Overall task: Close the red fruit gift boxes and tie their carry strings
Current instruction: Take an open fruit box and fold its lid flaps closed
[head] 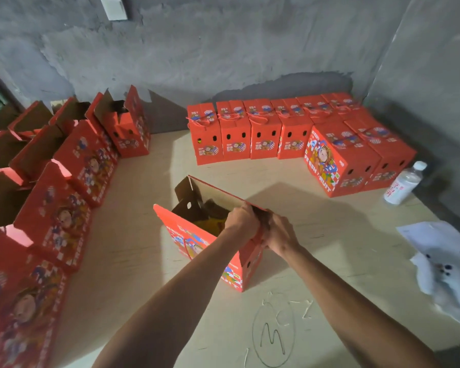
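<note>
Head view: both grips, left hand (241, 217) and right hand (279, 232), clasp the open box (210, 248) at its end flap; beyond, tied boxes (250, 134); leftward, many untied boxes (72, 181) wait.

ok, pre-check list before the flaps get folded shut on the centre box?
1. Both hands on the box: ok. Left hand and right hand grip the near end of the open box.
2. Flaps free to fold: ok. The far flap stands upright.
3. Contents below the rim: cannot tell; only something yellow and dark shows inside.
4. Carry string to hand: cannot tell; none visible on this box.
5. Room around the box: ok. Bare table on all sides; the bottle stands well off.
</note>
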Demonstrator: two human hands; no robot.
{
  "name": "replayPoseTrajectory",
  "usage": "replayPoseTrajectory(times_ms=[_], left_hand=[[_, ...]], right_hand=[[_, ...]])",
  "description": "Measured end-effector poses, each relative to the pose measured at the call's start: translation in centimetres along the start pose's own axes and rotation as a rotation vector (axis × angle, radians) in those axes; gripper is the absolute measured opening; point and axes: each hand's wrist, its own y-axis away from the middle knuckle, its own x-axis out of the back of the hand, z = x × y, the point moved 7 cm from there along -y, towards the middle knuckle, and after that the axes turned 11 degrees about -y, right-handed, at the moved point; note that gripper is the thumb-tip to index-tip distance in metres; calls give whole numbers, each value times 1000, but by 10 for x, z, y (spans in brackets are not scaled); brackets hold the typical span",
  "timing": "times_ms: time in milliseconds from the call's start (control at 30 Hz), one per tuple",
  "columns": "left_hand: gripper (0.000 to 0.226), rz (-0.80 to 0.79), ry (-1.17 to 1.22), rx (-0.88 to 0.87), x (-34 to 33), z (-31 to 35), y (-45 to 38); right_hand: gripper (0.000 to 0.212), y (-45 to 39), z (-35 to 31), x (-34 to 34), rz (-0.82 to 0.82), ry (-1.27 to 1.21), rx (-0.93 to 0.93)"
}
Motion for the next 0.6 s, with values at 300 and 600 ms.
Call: replayPoseTrajectory(times_ms=[300,600], left_hand=[[34,-12,70,-36,-14,77,-19],[25,27,261,93,-27,159,-25]], right_hand=[[41,-28,35,63,10,-72,-49],[36,-63,83,136,-25,-163,-139]])
